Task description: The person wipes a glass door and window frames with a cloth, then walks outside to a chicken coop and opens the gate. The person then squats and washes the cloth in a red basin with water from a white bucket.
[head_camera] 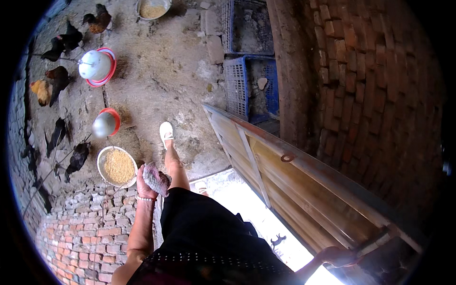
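Note:
My left hand (pixel 144 186), with a beaded bracelet at the wrist, holds a crumpled purple-grey cloth (pixel 156 179). Just beyond that hand is a round pan (pixel 100 156) filled with yellowish grain (pixel 120 167). My right hand (pixel 336 256) is at the lower right, its fingers around the edge of a metal door (pixel 299 185); shadow partly hides the grip. This door stands ajar, with a metal ring (pixel 288 157) on its upper edge. Bright light fills the doorway (pixel 242 199) beside my legs.
Two white-and-red poultry drinkers (pixel 95 66) (pixel 106 124) stand left, among several chickens (pixel 76 156). Another pan (pixel 154 16) holds feed at the top. Blue plastic crates (pixel 236 85) line the side by a brick wall (pixel 351 78). A dark animal (pixel 278 241) is outside the doorway.

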`<state>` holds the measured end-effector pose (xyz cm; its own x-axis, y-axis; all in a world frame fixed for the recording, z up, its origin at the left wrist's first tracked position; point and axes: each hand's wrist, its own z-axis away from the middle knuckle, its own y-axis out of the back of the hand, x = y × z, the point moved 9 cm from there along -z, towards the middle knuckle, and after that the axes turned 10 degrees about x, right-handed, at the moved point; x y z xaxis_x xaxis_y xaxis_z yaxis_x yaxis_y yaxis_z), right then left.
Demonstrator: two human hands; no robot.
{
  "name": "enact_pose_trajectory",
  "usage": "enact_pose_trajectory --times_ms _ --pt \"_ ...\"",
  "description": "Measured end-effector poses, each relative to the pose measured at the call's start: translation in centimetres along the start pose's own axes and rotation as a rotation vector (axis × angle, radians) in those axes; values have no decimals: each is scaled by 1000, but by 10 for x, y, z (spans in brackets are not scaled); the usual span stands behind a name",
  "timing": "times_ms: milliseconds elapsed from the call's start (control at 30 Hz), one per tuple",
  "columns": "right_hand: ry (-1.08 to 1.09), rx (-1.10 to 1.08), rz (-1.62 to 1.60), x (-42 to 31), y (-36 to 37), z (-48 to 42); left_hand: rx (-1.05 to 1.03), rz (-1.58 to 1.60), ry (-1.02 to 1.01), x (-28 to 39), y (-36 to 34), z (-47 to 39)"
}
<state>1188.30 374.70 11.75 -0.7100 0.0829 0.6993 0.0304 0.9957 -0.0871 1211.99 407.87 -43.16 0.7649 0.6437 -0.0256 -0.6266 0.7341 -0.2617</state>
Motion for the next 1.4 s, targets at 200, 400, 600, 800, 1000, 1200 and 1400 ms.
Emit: enact_pose_trajectory --times_ms 200,400,600,800,1000,1200,1400 --pt "-179 -88 -1 9 -16 4 160 -52 15 -26 -2 -5" --pt "-286 225 -377 17 -10 6 23 -6 -28 -85 4 34" --pt "-288 224 -384 8 -6 -2 -283 100 -135 -178 52 79" --pt "-302 276 -806 29 0 -5 -240 253 -83 -317 150 152" --pt "-278 414 -1095 63 70 13 -263 350 -204 -359 237 232" --pt "-267 482 -1370 99 130 41 -298 335 -285 -385 290 264" --pt "-343 577 -1412 141 196 74 -335 372 -245 -384 327 283"
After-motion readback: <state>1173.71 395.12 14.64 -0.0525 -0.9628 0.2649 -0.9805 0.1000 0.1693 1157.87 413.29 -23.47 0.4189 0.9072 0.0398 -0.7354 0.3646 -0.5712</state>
